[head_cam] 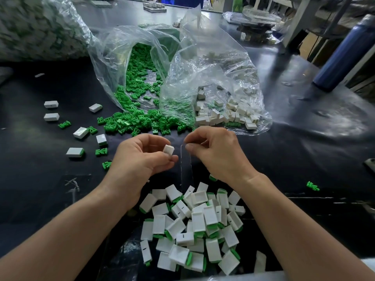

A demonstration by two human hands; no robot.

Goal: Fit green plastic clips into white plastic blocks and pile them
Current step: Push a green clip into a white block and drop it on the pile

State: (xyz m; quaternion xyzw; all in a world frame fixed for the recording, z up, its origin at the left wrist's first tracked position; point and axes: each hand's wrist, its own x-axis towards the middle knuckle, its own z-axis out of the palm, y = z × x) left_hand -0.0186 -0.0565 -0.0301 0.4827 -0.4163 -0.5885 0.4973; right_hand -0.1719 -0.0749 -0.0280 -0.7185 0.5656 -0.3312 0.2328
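Six loose blocks (pixel 51 104) are lying at the far left of the dark surface (pixel 30 159), some showing green at one end, and stray clips (pixel 101 152) are sitting among them. The left hand (pixel 140 159) is pinching a white block (pixel 168 150) between thumb and fingertips, raised off the surface. Behind it a clear clip bag (pixel 121 57) is spilling green clips onto the surface. Nearest the person, between the forearms, a pile (pixel 194 226) of blocks with green clips fitted is lying in a heap. The right hand (pixel 215 151) is hovering just beside the left, with fingers curled and thumb pressed to forefinger; whether it is holding anything cannot be told. Behind it a block bag (pixel 233 78) is holding white blocks. Further right a lone clip (pixel 312 186) is lying apart, and a blue bottle (pixel 343 55) is standing at the far edge.
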